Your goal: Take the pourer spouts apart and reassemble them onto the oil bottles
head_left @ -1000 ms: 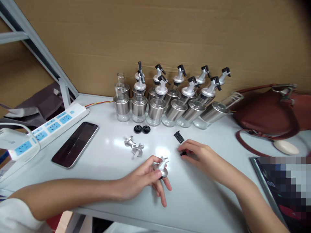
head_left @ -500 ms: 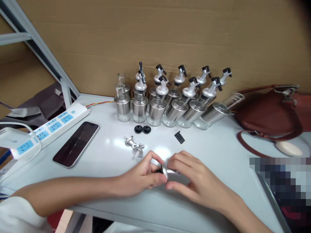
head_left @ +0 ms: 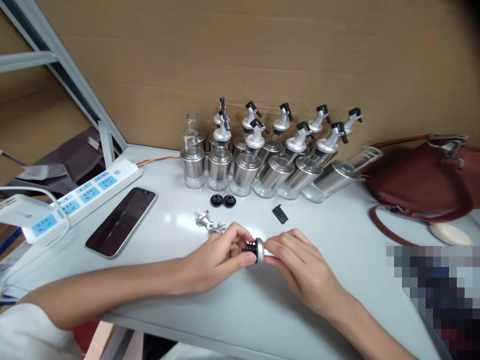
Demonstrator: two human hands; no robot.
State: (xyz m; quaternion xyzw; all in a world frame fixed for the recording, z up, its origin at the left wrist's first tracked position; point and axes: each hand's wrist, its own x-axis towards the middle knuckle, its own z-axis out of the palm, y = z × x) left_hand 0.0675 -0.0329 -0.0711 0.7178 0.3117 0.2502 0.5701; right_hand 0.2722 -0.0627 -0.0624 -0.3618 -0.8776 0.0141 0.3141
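Note:
Between my hands, over the front of the table, is a bottle pourer spout (head_left: 260, 251) with a silver cap and a ribbed black stopper, lying sideways. My left hand (head_left: 221, 255) pinches its black stopper end. The fingers of my right hand (head_left: 300, 257) are closed around the silver spout end and partly hide it. Just beyond my left hand lie two loose silver spout tops (head_left: 204, 220), one partly covered by the fingers. Two black round stoppers (head_left: 222, 201) rest behind them. Several small black levers (head_left: 279, 214) lie together to the right.
Glass bottles (head_left: 245, 172) with steel sleeves stand in two rows at the back, most topped with pourers. A phone (head_left: 122, 220) and a white power strip (head_left: 88, 197) lie left. A brown handbag (head_left: 416, 180) and a pale oval object (head_left: 450, 234) are right.
My right hand has closed onto the silver spout end. Both hands have risen slightly in view with the pourer, and its black stopper now shows more. The view has shifted a little.

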